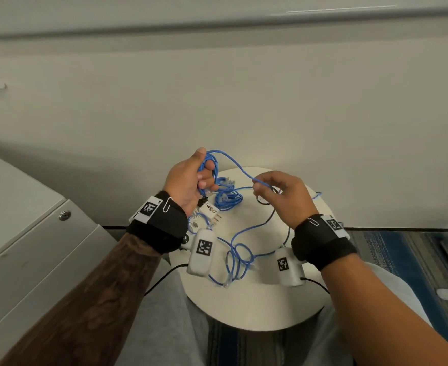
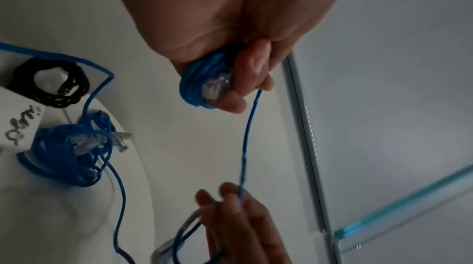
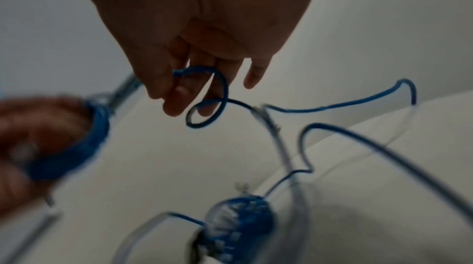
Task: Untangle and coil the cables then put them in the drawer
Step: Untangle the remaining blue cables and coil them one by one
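My left hand [image 1: 199,178] is raised over the round white table [image 1: 270,307] and grips a small coil of blue cable [image 2: 194,84] wound around its fingers, a clear plug tucked against it. From that coil a blue strand [image 1: 240,169] runs right to my right hand [image 1: 273,188], whose fingertips pinch it [image 3: 204,94]. The rest of the strand trails in loose loops [image 1: 240,262] across the table. A finished blue coil [image 1: 227,198] lies under my left hand. A black cable [image 2: 51,84] lies coiled nearby.
A white charger block with a handwritten label [image 1: 211,210] sits beside the blue coil. A grey cabinet with a lock [image 1: 64,215] stands to the left of the table. A pale wall is right behind; striped carpet [image 1: 392,249] lies to the right.
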The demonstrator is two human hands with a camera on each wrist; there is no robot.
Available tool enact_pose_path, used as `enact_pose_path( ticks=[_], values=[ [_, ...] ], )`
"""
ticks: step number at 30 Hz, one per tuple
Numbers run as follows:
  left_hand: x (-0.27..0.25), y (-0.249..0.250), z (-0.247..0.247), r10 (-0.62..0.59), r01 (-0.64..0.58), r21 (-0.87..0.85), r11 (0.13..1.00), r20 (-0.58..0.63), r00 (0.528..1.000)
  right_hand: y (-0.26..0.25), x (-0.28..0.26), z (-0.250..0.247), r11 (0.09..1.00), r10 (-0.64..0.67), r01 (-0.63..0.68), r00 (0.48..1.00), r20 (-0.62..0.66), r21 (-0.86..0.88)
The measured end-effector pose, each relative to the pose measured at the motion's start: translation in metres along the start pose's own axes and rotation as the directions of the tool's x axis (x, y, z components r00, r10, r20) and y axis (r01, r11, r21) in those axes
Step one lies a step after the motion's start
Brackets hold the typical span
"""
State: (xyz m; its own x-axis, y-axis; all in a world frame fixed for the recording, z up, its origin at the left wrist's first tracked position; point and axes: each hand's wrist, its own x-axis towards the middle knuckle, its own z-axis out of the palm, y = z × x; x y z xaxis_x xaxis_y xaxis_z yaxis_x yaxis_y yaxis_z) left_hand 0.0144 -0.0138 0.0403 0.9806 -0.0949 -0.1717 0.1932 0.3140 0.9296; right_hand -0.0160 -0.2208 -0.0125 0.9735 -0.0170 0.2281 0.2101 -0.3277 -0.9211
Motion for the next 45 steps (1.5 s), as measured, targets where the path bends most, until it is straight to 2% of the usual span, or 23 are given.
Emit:
enact_pose_path(
  ticks=[3, 5, 7, 10, 13, 15, 17, 18, 20, 21, 23, 24, 25, 27, 29, 32, 34, 36, 38, 42, 45],
  values=[
    [0.000, 0.006, -0.013, -0.084, 0.081, -0.229, 0.970, -0.004, 0.996, -0.027, 0.006, -0.004, 0.960, 0.028, -0.007, 0.997, -0.072, 0.279],
    [-0.001, 0.012, -0.019, -0.132, 0.140, -0.440, 0.887, 0.049, 0.990, -0.033, 0.010, -0.004, 0.959, 0.059, -0.040, 0.996, -0.060, 0.282],
    [-0.004, 0.020, -0.019, -0.092, 0.118, -0.575, 0.810, 0.074, 0.993, -0.032, 0.010, 0.001, 0.983, 0.069, -0.071, 0.997, 0.017, 0.168],
    [-0.008, 0.032, -0.012, -0.011, 0.052, -0.686, 0.726, 0.065, 0.998, -0.028, 0.000, 0.012, 0.994, 0.104, -0.093, 0.976, 0.192, -0.063],
    [-0.008, 0.035, -0.006, -0.006, 0.030, -0.745, 0.666, 0.035, 0.999, -0.033, -0.018, 0.023, 0.967, 0.045, 0.041, 0.945, 0.325, -0.252],
    [-0.009, 0.030, -0.002, 0.001, 0.003, -0.718, 0.696, 0.005, 1.000, -0.042, -0.027, 0.028, 0.923, 0.003, 0.157, 0.910, 0.415, -0.352],
    [-0.010, 0.024, 0.003, 0.021, -0.022, -0.613, 0.790, -0.008, 1.000, -0.052, -0.031, 0.026, 0.883, -0.072, 0.269, 0.887, 0.457, -0.384],
    [-0.010, 0.019, 0.005, 0.048, -0.056, -0.506, 0.861, -0.029, 0.998, -0.057, -0.031, 0.023, 0.864, -0.115, 0.314, 0.884, 0.453, -0.394],
    [-0.012, 0.008, 0.006, 0.147, -0.156, -0.127, 0.980, -0.074, 0.986, -0.068, -0.031, 0.015, 0.840, -0.188, 0.367, 0.888, 0.419, -0.401],
    [-0.016, 0.003, 0.006, 0.191, -0.185, 0.118, 0.976, -0.051, 0.980, -0.072, -0.030, 0.011, 0.832, -0.226, 0.390, 0.888, 0.401, -0.394],
    [-0.029, -0.009, 0.007, 0.169, -0.192, 0.488, 0.852, 0.092, 0.981, -0.077, -0.028, 0.004, 0.822, -0.290, 0.426, 0.885, 0.365, -0.378],
    [-0.035, -0.015, 0.008, 0.113, -0.191, 0.567, 0.801, 0.171, 0.979, -0.077, -0.025, 0.001, 0.827, -0.297, 0.423, 0.888, 0.350, -0.370],
    [-0.040, -0.021, 0.008, 0.050, -0.181, 0.585, 0.791, 0.232, 0.971, -0.076, -0.023, -0.003, 0.835, -0.291, 0.410, 0.895, 0.339, -0.366],
    [-0.045, -0.027, 0.007, -0.049, -0.122, 0.541, 0.832, 0.291, 0.955, -0.071, -0.019, -0.012, 0.849, -0.253, 0.367, 0.914, 0.318, -0.381],
    [-0.048, -0.025, 0.005, -0.133, -0.037, 0.499, 0.866, 0.301, 0.944, -0.063, -0.017, -0.019, 0.880, -0.164, 0.274, 0.942, 0.293, -0.389],
    [-0.053, -0.023, 0.000, -0.197, 0.016, 0.473, 0.881, 0.336, 0.921, -0.053, -0.017, -0.030, 0.925, -0.064, 0.147, 0.970, 0.237, -0.351],
    [-0.055, -0.027, -0.004, -0.217, 0.066, 0.425, 0.903, 0.318, 0.923, -0.045, -0.021, -0.032, 0.957, -0.017, 0.078, 0.977, 0.215, -0.280],
    [-0.055, -0.035, -0.007, -0.239, 0.145, 0.311, 0.939, 0.289, 0.927, -0.035, -0.028, -0.025, 0.974, 0.042, 0.015, 0.969, 0.243, -0.227],
    [-0.056, -0.043, -0.009, -0.266, 0.239, 0.127, 0.963, 0.279, 0.923, -0.025, -0.037, -0.012, 0.979, 0.083, -0.031, 0.963, 0.258, -0.201],
    [-0.057, -0.058, -0.008, -0.284, 0.354, -0.181, 0.918, 0.324, 0.902, -0.012, -0.057, 0.016, 0.989, 0.139, -0.111, 0.930, 0.341, -0.101],
    [-0.056, -0.060, -0.007, -0.277, 0.376, -0.280, 0.883, 0.336, 0.900, -0.012, -0.063, 0.028, 0.990, 0.140, -0.123, 0.912, 0.385, -0.068]
  ],
)
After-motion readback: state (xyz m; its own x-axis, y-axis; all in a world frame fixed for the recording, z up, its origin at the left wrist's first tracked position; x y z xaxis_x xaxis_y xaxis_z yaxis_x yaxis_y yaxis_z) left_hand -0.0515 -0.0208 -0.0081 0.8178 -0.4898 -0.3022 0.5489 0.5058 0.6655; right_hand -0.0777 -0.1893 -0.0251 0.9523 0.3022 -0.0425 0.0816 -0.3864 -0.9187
